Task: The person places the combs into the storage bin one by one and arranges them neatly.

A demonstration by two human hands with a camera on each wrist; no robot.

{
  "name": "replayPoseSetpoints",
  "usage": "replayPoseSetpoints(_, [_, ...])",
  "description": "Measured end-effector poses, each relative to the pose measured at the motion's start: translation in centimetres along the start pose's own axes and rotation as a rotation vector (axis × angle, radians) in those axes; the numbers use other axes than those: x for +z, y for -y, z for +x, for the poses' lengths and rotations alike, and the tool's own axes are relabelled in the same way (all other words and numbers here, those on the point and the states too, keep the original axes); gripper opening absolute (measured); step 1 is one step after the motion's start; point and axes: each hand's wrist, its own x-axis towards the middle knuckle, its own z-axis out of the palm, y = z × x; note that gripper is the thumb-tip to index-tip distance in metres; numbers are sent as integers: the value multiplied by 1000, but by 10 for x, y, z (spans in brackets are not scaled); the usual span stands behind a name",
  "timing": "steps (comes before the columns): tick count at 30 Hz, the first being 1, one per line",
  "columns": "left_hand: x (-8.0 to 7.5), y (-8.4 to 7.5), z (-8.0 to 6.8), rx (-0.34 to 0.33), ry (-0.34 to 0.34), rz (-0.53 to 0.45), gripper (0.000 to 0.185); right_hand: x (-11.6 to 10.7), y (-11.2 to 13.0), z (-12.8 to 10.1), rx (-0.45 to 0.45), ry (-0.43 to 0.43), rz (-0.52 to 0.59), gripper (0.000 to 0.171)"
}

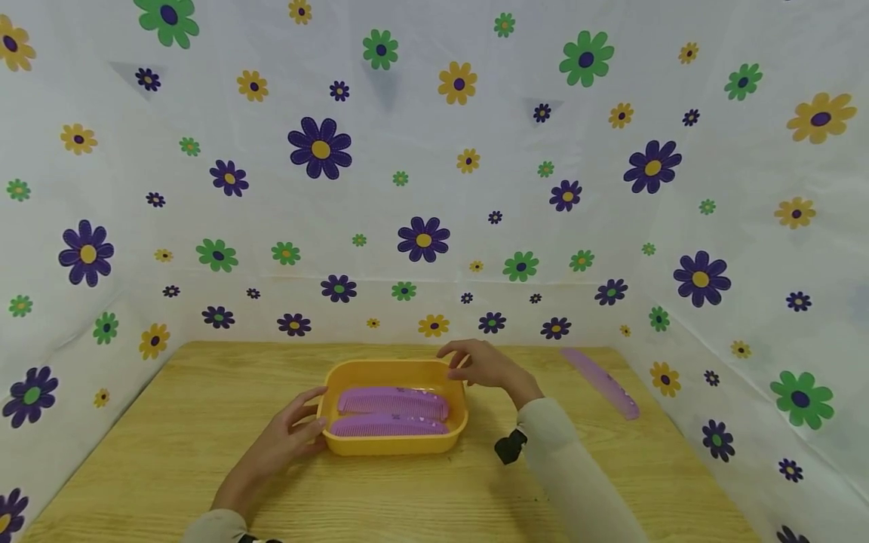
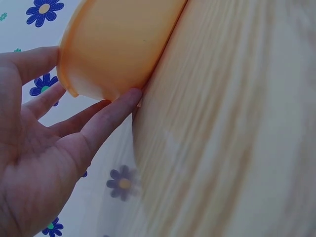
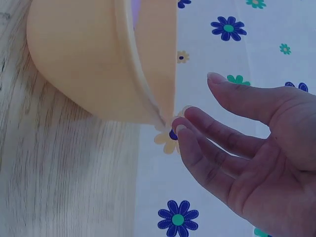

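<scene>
A yellow plastic basin point(image 1: 390, 446) stands on the wooden table. Two purple combs point(image 1: 390, 401) lie inside it, one in front of the other, both lengthwise. At the basin's left end is my left hand point(image 1: 285, 439), its fairly straight fingers touching the outer wall and rim. My right hand point(image 1: 485, 366) hovers by the far right corner of the rim. In the right wrist view, its fingertips point(image 3: 185, 136) come close to the rim with the thumb held apart, and nothing lies between them. Whether they touch the rim, I cannot tell.
Another purple comb point(image 1: 600, 382) lies slanted on the table point(image 1: 543, 483) at the right, beyond my right forearm. A white sheet point(image 1: 380, 204) printed with flowers stands behind the table and along both sides. A black strap piece point(image 1: 511, 446) hangs at my right sleeve.
</scene>
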Motion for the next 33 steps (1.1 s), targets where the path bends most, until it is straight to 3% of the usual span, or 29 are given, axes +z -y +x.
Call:
replayPoseSetpoints(16, [5, -1, 9, 9, 13, -1, 60, -29, -54, -35, 50, -71, -28, 34])
replayPoseSetpoints(22, [2, 1, 9, 61, 62, -11, 62, -36, -77, -57, 72, -118, -32, 34])
replayPoseSetpoints(30, [2, 2, 8, 73, 72, -2, 63, -54, -103, -78, 182, -179, -191, 38])
replayPoseSetpoints(33, [2, 1, 8, 60, 60, 1, 63, -60, -113, -83, 148, -202, -193, 38])
